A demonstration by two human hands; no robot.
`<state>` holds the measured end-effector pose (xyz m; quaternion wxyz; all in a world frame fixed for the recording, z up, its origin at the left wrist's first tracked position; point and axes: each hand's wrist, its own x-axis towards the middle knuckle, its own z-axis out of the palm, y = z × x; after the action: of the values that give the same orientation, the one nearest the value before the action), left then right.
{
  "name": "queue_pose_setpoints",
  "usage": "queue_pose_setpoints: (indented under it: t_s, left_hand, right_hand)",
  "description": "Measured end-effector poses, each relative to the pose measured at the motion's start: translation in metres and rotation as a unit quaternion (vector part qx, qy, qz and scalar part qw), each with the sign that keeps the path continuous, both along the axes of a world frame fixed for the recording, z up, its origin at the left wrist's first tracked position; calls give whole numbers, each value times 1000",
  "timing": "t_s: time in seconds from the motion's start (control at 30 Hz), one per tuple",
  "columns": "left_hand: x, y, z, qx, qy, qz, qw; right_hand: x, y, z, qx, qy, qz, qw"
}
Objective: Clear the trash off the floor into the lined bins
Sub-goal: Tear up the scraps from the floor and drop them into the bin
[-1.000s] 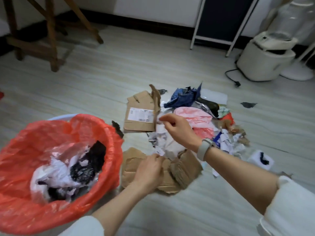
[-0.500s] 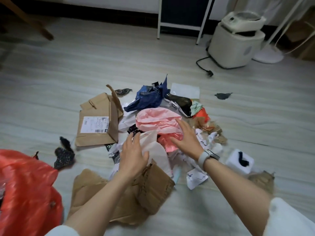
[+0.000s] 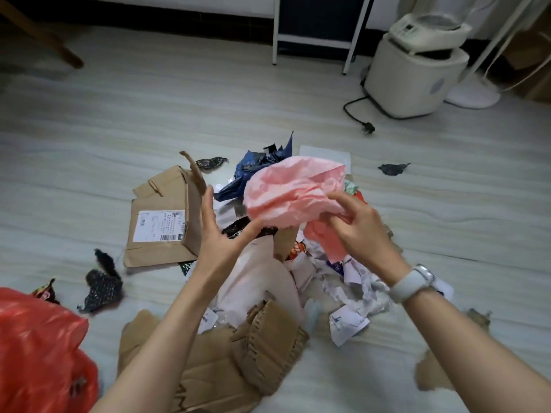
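A pile of trash lies on the floor in front of me. My right hand (image 3: 357,231) grips a crumpled pink plastic bag (image 3: 292,192) and holds it above the pile. My left hand (image 3: 220,234) is spread open just left of the bag, its fingertips close under the bag's lower edge. The bin with the red liner (image 3: 38,347) shows at the lower left corner. Under my hands lie a whitish bag (image 3: 256,278), torn white paper (image 3: 351,284), a dark blue bag (image 3: 253,171) and torn cardboard (image 3: 238,359).
A flattened brown box with a label (image 3: 161,222) lies left of the pile. Dark wrapper scraps (image 3: 101,284) sit near the bin. A white appliance (image 3: 417,70) with a loose cord and plug (image 3: 368,126) stands at the back right, beside a white frame (image 3: 316,40).
My right hand has taken hold of the pink bag and lifted it off the pile. My left hand rose from the whitish bag toward it. The view shifted away from the bin.
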<state>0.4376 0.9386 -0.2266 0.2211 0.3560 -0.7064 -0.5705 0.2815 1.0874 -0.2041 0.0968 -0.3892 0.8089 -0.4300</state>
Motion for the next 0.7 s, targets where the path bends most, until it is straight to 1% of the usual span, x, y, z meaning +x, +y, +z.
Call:
queue_pose_setpoints:
  t_s: [0.07, 0.13, 0.17, 0.2, 0.27, 0.3, 0.33, 0.37, 0.43, 0.47, 0.53, 0.6, 0.63, 0.7]
  left_hand:
    - [2, -8, 17, 32, 17, -37, 999]
    - [11, -15, 31, 133, 33, -79, 987]
    - [17, -16, 36, 188, 36, -101, 976]
    - [22, -15, 40, 225, 34, -125, 966]
    - [32, -13, 45, 250, 33, -174, 952]
    - [35, -12, 50, 249, 34, -191, 949]
    - [39, -12, 57, 237, 28, -209, 948]
    - [42, -11, 64, 207, 16, -227, 952]
    - [53, -11, 77, 98, -24, -247, 964]
    - [59, -12, 83, 57, -34, -240, 968]
    - [76, -17, 95, 17, -25, -199, 980]
    - [100, -28, 112, -66, 8, -133, 989]
    - [114, -34, 121, -117, 15, -93, 989]
    - [146, -47, 139, -184, 22, -2, 983]
  right_hand:
    - [1, 10, 17, -9, -84, 90, 992]
    - [6, 11, 27, -31, -169, 137, 975]
    - [10, 8, 29, -35, -180, 138, 973]
    - [15, 4, 29, -41, -172, 133, 975]
    - [29, -9, 28, -32, -138, 114, 983]
    - [37, -15, 28, -31, -143, 112, 983]
    - [45, -21, 29, -39, -162, 115, 979]
    - [53, -26, 31, -43, -177, 120, 976]
    - [69, -39, 41, -40, -181, 136, 973]
    - [76, -46, 46, -44, -190, 143, 970]
    - [89, -59, 61, -67, -221, 142, 963]
    - [108, -78, 78, -100, -227, 136, 959]
    - [120, -89, 86, -117, -226, 143, 956]
    - [148, -111, 100, -135, -220, 180, 949]
